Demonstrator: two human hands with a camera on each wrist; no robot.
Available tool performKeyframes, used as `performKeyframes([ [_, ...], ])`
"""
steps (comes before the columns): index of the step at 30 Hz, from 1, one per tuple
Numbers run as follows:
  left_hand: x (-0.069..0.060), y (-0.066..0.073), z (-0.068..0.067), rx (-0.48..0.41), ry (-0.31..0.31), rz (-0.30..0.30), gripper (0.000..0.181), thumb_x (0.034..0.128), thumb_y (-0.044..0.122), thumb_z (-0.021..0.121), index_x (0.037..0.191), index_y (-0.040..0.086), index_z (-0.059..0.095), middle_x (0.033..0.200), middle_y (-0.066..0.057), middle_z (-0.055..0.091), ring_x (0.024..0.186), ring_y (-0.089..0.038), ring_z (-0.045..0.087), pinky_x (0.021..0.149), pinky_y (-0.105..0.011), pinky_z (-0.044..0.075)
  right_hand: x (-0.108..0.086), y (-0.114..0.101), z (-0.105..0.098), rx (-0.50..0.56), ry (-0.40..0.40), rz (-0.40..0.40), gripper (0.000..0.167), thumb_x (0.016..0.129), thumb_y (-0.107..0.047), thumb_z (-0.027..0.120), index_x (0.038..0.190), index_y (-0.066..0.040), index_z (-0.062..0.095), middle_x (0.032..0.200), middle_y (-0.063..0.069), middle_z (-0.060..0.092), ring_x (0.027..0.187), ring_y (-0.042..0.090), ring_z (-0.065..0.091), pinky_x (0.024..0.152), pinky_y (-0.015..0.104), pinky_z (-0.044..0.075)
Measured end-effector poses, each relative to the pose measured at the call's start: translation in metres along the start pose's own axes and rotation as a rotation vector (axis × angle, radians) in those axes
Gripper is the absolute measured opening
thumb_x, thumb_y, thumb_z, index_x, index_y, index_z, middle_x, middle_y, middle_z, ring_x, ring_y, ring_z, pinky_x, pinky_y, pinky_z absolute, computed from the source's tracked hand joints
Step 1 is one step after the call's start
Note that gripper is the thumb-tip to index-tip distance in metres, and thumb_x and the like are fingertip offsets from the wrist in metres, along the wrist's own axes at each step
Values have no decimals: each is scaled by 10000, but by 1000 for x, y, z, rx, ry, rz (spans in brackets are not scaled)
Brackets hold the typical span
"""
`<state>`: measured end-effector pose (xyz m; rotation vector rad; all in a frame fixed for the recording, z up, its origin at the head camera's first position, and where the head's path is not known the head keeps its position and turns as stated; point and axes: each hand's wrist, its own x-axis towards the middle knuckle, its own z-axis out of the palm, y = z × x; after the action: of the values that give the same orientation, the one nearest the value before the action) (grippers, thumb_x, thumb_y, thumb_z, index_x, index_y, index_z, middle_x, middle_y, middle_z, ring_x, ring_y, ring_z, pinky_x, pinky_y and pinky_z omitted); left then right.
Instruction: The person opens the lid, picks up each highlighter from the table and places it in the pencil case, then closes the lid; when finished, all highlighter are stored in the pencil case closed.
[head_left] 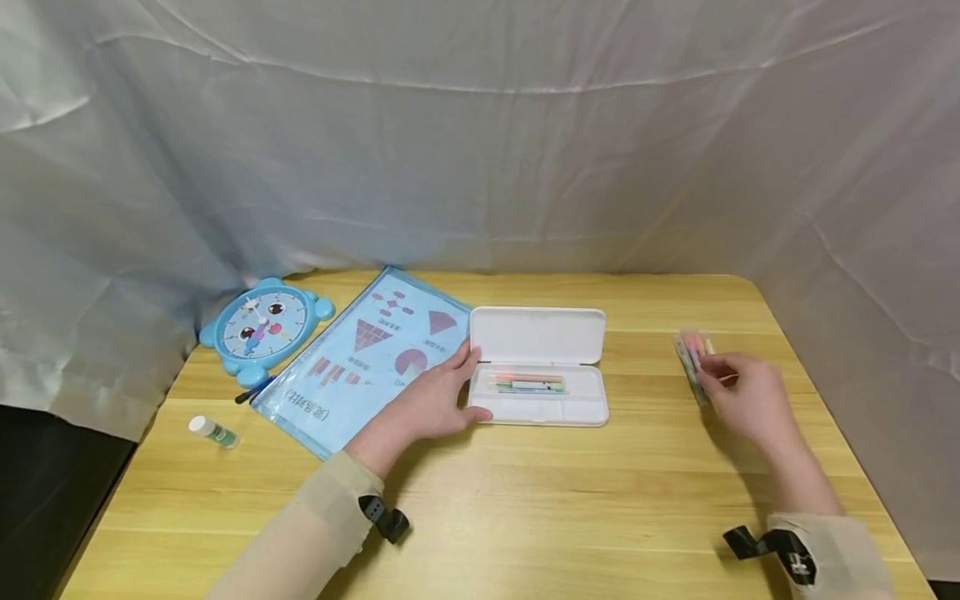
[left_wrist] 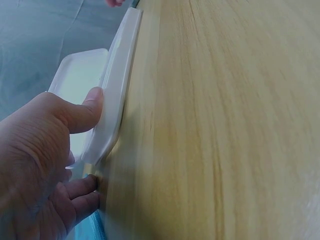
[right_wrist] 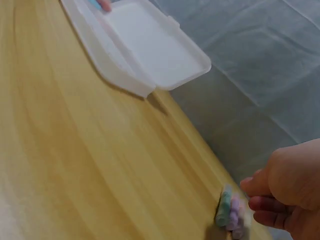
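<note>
Pencil case point(head_left: 537, 340) sits braced, I reckon, by my left hand point(head_left: 433, 400) gripping its left end; whether right hand point(head_left: 750, 398) pinches highlighters point(head_left: 693, 348), I can't tell.

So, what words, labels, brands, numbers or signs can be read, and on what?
None legible.
Blue document folder: bracketed captions, too blurred.
Blue cartoon clock: dial markings, too small.
Glue stick: green label, too small.
Black wrist device on the right sleeve: white mark, unreadable.
Pens in the white pencil case: any print too small.
</note>
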<state>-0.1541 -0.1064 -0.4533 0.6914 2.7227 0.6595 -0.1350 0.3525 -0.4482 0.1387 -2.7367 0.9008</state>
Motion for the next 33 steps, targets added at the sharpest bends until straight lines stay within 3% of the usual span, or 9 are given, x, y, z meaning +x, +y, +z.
performKeyframes([
  [5,0,0,0,0,4,2,1058,929,532,782,1680,60,206,1748,-129,75,1510,-385,359,1192,-463,378,-3,4,6,-53,-25,37,187,935,-41,793,1054,98,754,930,235,755,803,360,706,623,210,510],
  [10,1,0,1,3,9,2,1069,923,530,789,1682,63,200,1751,-113,71,1504,-382,373,1192,-460,377,-4,3,10,-90,-58,48,240,923,-59,815,1077,110,742,938,256,743,815,392,716,683,479,586],
  [13,1,-1,1,5,13,3,1071,921,524,793,1684,63,199,1753,-107,71,1495,-382,390,1188,-459,384,-4,0,9,-97,-89,58,269,918,-49,817,1099,127,724,936,265,733,827,414,712,717,580,578],
  [22,0,-1,1,-2,10,-5,1067,922,522,791,1686,73,197,1753,-103,69,1493,-385,393,1185,-462,387,-2,-2,11,-119,-189,71,290,925,-71,816,1112,132,728,880,179,742,807,356,704,730,560,571],
  [33,1,-1,2,4,13,-1,1062,925,519,792,1683,68,201,1750,-109,77,1490,-384,396,1183,-458,391,-3,-1,13,-102,-185,51,187,937,-13,753,1072,115,740,846,144,737,793,348,699,714,549,560],
])
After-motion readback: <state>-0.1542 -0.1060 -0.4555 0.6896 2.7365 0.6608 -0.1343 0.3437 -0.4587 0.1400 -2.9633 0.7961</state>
